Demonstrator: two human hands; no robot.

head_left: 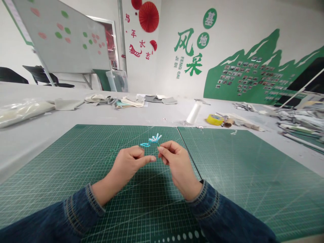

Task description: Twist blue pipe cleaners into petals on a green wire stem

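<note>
Over the green cutting mat, a small light-blue and white flower-like ornament (155,138) stands up on a thin green stem. My right hand (177,162) pinches that stem between thumb and fingertips. To the left, my left hand (129,165) has its fingers curled in and its thumb stretched toward the right hand. A light-blue loop, shaped like a petal (145,144), shows just beyond the left knuckles; whether it joins the ornament or is held by the left fingers I cannot tell. The inside of the left hand is hidden.
Two green cutting mats (83,152) lie side by side on the pale table. Behind them are a white thread cone (194,114), a yellow tape roll (214,119) and folded cloth pieces (133,100). A plastic-wrapped bundle (25,111) lies left; fabric (301,118) is piled right.
</note>
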